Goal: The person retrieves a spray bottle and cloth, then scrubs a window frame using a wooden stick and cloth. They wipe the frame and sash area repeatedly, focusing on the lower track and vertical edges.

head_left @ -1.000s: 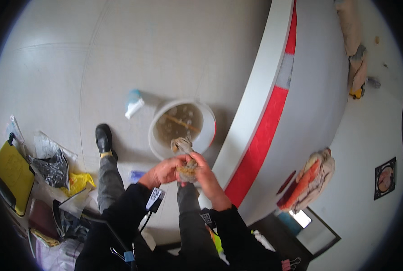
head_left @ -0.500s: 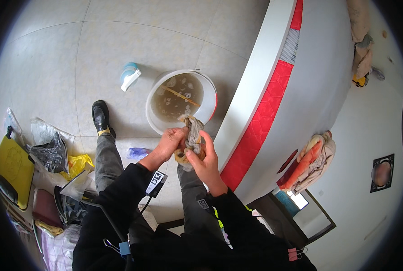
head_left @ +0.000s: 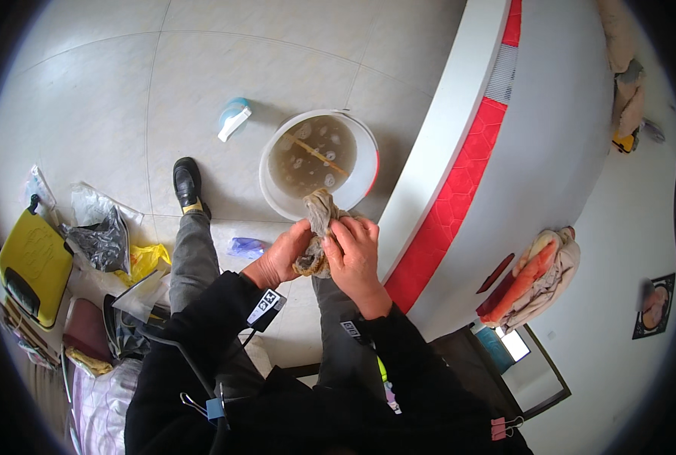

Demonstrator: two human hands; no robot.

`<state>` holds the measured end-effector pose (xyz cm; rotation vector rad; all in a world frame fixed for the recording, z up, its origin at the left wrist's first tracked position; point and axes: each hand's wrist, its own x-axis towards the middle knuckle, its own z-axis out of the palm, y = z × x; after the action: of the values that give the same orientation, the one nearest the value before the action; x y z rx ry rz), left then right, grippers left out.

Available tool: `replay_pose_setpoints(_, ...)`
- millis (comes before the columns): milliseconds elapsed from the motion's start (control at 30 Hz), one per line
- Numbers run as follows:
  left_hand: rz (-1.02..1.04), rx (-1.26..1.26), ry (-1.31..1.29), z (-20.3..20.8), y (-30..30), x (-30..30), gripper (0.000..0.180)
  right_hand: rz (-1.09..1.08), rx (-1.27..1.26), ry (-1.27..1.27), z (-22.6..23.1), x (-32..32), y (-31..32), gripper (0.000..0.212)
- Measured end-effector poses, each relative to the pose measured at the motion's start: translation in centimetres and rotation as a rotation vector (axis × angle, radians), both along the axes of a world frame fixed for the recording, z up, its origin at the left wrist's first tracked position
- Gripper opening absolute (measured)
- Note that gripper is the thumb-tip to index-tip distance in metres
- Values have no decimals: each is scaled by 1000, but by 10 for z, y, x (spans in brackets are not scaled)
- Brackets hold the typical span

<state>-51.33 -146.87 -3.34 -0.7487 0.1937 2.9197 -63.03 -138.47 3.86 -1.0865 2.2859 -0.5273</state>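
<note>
The left hand (head_left: 283,254) is clamping the lower left of the cloth (head_left: 320,208), while the right hand (head_left: 359,262) is pressing its fingers over the cloth from the other side. With both hands gripping, the wet-looking bundle is probably being kept from twisting free or slipping. The cloth is hanging in front of the near rim of the bucket (head_left: 367,155); whether it is touching that rim, I cannot tell. Any drips would likely be falling close to the bucket, which seems a sensible reason for working there.

The bucket is standing on the floor (head_left: 216,61), holding murky water (head_left: 288,174) with a stick (head_left: 319,155) lying across it. A bottle (head_left: 235,116) is standing apart to the left, and the left shoe (head_left: 187,182) is resting wide of the bucket, apparently giving the arms room.
</note>
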Motion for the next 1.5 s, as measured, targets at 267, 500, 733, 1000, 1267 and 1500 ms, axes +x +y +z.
replay_pose_setpoints(267,-90,461,-272,-47,15,17,31,-105,303,22,-122,-59,34,13)
replay_pose_setpoints(500,-232,97,-246,-40,18,37,33,114,725,197,-248,-58,24,21)
replay_pose_setpoints(733,-408,347,-284,-43,6,36,37,41,817,117,-296,-48,35,21)
replay_pose_setpoints(1000,-367,377,-192,-43,2,41,35,22,1045,-52,-294,-47,22,30)
replay_pose_setpoints(1267,-307,2,76,-54,10,31,33,142,1029,-37,-129,-60,16,31)
replay_pose_setpoints(1500,-330,303,-90,-45,5,16,35,89,973,-4,-96,-53,1,32)
